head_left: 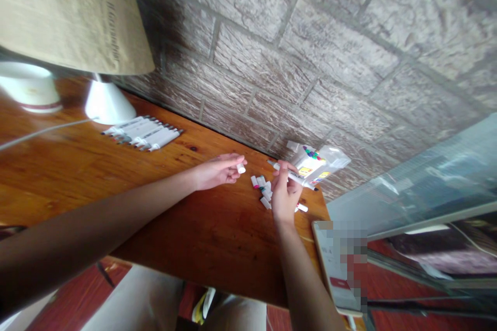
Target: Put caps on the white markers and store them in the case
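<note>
My left hand [217, 171] pinches a small white marker cap [241, 168] between thumb and fingers, above the wooden table [217, 232]. To the right of it, my right hand [285, 196] grips a white marker [295, 177] by the barrel. One end of this marker points left with a greyish tip, and the other shows a dark tip at the right. Between the hands lies a loose pile of white caps [266, 192], some with coloured ends. Another white cap [302, 208] rests just right of my right wrist. Behind the right hand stands a clear plastic case [330, 161] with coloured marker ends showing.
Several white markers [143, 133] lie in a row by the lamp base [108, 103]. A paper cup [33, 88] stands farther left, near a thin cable [50, 128]. A brick wall [264, 67] borders the table's back; a tablet-like device [336, 269] is at the right edge.
</note>
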